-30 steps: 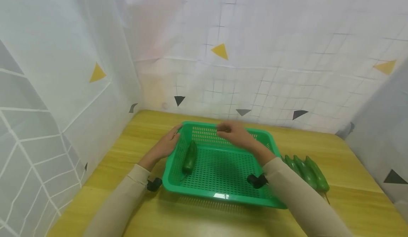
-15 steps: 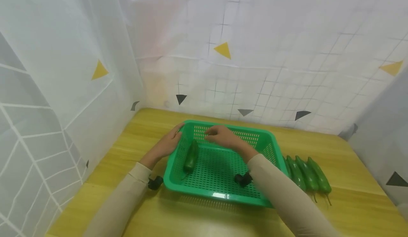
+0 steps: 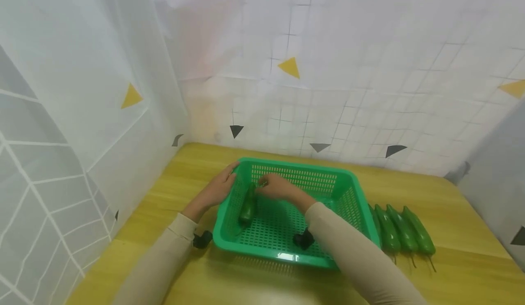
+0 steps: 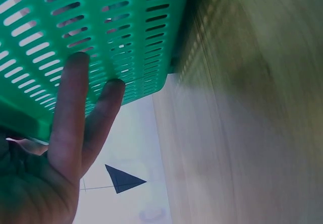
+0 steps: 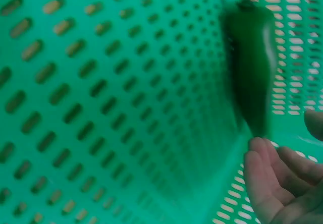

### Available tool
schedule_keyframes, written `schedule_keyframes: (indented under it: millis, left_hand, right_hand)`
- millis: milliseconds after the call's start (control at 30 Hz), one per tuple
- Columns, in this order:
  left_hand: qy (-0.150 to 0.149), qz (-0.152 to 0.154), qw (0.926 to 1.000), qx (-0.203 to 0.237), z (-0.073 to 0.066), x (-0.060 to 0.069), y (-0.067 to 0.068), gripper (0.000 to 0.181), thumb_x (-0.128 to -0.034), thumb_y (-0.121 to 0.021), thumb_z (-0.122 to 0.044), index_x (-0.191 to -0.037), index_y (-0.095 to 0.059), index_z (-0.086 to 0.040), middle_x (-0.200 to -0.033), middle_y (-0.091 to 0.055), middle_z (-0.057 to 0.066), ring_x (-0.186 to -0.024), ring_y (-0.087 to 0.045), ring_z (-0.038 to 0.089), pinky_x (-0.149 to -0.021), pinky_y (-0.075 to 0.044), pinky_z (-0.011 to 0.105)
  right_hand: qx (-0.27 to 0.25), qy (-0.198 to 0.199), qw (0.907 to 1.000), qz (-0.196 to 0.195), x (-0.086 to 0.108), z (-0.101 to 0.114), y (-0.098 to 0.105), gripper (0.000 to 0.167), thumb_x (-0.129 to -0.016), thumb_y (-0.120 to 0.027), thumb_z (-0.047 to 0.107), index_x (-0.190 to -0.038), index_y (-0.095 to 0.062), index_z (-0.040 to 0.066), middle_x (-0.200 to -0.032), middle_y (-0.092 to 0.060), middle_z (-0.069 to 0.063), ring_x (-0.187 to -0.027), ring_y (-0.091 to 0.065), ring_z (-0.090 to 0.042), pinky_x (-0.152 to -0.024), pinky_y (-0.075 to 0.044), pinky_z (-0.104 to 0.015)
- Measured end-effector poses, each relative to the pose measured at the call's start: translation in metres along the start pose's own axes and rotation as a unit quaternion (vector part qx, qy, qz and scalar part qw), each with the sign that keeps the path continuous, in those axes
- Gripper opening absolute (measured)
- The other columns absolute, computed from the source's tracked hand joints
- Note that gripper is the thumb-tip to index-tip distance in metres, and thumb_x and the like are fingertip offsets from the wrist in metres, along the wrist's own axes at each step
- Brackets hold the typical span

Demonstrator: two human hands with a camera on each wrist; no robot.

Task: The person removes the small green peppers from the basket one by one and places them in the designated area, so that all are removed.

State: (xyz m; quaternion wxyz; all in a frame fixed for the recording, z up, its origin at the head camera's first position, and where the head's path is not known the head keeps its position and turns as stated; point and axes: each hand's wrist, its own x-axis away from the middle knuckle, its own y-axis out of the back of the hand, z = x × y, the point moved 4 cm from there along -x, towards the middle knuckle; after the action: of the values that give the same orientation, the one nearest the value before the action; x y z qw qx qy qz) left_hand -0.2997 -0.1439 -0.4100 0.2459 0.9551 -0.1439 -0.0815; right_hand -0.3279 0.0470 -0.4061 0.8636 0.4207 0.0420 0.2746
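Note:
A green plastic basket (image 3: 295, 255) with slotted walls stands on the wooden table. My left hand (image 3: 217, 188) holds its left side; in the left wrist view two straight fingers (image 4: 70, 113) lie against the outer wall, and the thumb is over by the rim. One long green chili pepper (image 3: 248, 209) lies inside along the left wall, its stem towards me. My right hand (image 3: 279, 188) is inside the basket at the pepper's far tip. In the right wrist view its fingertips (image 5: 258, 151) meet or overlap that tip, with the thumb apart, so contact is uncertain.
Several more green chili peppers (image 3: 406, 234) lie in a row on the table (image 3: 463, 232), just right of the basket, stems towards me. A patterned white sheet (image 3: 328, 68) hangs behind the table, and similar sheeting (image 3: 53, 182) stands at the left.
My right hand has moved left and down into the basket, from near the far rim to the pepper's tip. My left hand stays on the basket's side.

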Motion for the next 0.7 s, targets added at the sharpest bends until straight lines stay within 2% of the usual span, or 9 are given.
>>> schedule_keyframes:
  millis: [133,267,467,700]
  left_hand:
    - [-0.005,-0.001,1.0,-0.004,0.0,0.0,0.0,0.053,-0.113,-0.026,-0.024,-0.162,-0.02,-0.008,-0.157,-0.035,0.022,-0.129,-0.049,0.038,-0.104,-0.044,0.056]
    - [0.0,-0.002,1.0,-0.009,0.001,-0.001,-0.001,0.052,-0.1129,-0.026,-0.025,-0.162,-0.02,-0.009,-0.152,-0.041,0.022,-0.117,-0.057,0.035,-0.096,-0.05,0.051]
    - [0.004,0.004,1.0,-0.002,0.003,-0.001,-0.001,0.052,-0.1128,-0.025,-0.025,-0.163,-0.019,-0.01,-0.144,-0.047,0.024,-0.098,-0.065,0.029,-0.079,-0.058,0.041]
    - [0.004,0.002,1.0,-0.005,0.0,-0.001,-0.001,0.052,-0.1128,-0.025,-0.025,-0.163,-0.019,-0.011,-0.144,-0.047,0.023,-0.096,-0.065,0.027,-0.08,-0.058,0.041]
  right_hand:
    - [-0.018,-0.014,0.9997,0.009,-0.002,-0.001,-0.008,0.048,-0.097,-0.069,0.022,-0.132,-0.06,-0.008,-0.112,-0.07,-0.018,-0.088,-0.07,-0.024,-0.073,-0.06,-0.036]
    - [-0.058,-0.034,0.9976,0.019,-0.004,-0.004,-0.018,0.051,-0.098,-0.067,0.019,-0.137,-0.054,-0.011,-0.098,-0.069,-0.015,-0.08,-0.07,-0.023,-0.069,-0.06,-0.035]
    - [-0.101,-0.059,0.9931,0.014,-0.007,-0.005,-0.029,0.057,-0.098,-0.067,0.015,-0.142,-0.045,-0.013,-0.111,-0.065,-0.023,-0.078,-0.07,-0.025,-0.066,-0.061,-0.033]
    - [-0.105,-0.068,0.9921,0.005,-0.011,-0.004,-0.03,0.053,-0.099,-0.064,0.011,-0.143,-0.046,-0.012,-0.117,-0.064,-0.026,-0.079,-0.071,-0.026,-0.066,-0.061,-0.033]
